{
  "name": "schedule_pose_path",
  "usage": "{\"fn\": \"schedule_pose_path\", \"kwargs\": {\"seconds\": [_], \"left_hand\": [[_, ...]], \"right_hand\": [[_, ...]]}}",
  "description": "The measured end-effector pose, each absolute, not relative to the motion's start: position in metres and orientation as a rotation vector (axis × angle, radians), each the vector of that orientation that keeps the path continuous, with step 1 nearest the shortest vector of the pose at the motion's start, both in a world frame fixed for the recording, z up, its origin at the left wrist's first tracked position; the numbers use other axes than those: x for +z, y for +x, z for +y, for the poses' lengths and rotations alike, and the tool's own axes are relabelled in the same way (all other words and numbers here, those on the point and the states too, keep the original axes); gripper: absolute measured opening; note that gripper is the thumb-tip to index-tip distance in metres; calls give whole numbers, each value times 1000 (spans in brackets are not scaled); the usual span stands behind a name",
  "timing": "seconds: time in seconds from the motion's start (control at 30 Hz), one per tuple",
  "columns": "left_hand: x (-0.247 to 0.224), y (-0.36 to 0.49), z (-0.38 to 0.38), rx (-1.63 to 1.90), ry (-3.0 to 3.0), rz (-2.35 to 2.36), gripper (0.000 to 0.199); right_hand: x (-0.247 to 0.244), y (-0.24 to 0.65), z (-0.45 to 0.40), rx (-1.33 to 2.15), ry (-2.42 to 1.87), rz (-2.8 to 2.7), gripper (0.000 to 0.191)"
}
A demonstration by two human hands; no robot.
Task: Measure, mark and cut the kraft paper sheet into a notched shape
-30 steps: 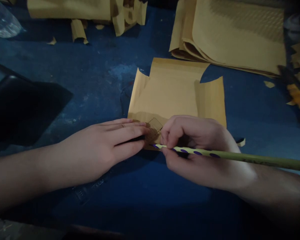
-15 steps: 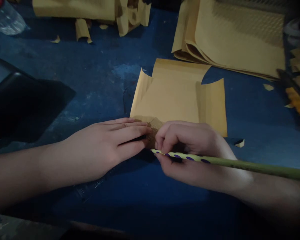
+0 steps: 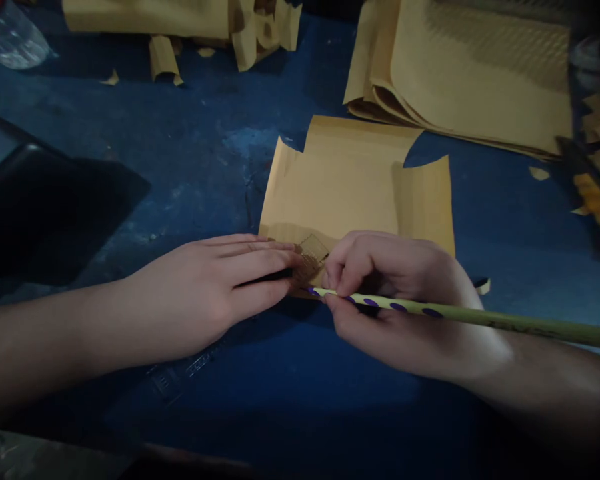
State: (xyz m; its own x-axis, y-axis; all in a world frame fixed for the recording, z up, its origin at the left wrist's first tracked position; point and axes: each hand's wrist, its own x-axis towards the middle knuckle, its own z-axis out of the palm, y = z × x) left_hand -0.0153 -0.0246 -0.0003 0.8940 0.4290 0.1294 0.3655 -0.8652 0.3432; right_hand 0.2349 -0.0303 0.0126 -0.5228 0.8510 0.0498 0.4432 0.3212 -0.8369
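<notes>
My left hand (image 3: 210, 287) lies flat with its fingers stretched out, pressing on the near left edge of a brown paper piece (image 3: 350, 180) with cut-out corners and side flaps. Under its fingertips a clear plastic piece with fine markings, like a ruler (image 3: 313, 248), shows on the paper; most of it is hidden. Similar clear markings show below the palm on the table. My right hand (image 3: 400, 273) is closed round a green pencil (image 3: 460, 316) with purple spots. The pencil's front end is close to the left fingertips, at the paper's near edge; its point is hard to make out.
Folded brown paper sheets (image 3: 480, 80) lie at the back right. A rolled brown paper piece (image 3: 150, 17) and scraps are at the back left, near a clear bottle (image 3: 13, 37). A dark flat object (image 3: 55, 207) lies left, an orange-handled tool (image 3: 597, 200) right, on the blue table (image 3: 190, 133).
My right hand and the pencil have moved slightly right and up, away from me. More of the clear plastic shows between the hands. My left hand has hardly moved.
</notes>
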Motion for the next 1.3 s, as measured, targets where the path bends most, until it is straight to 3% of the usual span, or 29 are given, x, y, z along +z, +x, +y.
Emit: {"fn": "schedule_pose_path", "kwargs": {"seconds": [0.27,0.6,0.83,1.1,1.3], "left_hand": [[-3,-15,-25,330,2756,605,35],[3,-16,-23,264,2748,589,33],[2,-21,-19,398,2712,683,29],[3,-21,-19,443,2640,937,16],[-1,-22,-18,513,2490,1227,46]], "right_hand": [[12,231,-32,1085,-1160,-2105,24],[9,230,-29,1153,-843,-2111,23],[-1,239,-37,1200,-827,-1583,24],[10,236,-33,707,-752,-2198,22],[24,243,-27,314,-593,-2689,18]]}}
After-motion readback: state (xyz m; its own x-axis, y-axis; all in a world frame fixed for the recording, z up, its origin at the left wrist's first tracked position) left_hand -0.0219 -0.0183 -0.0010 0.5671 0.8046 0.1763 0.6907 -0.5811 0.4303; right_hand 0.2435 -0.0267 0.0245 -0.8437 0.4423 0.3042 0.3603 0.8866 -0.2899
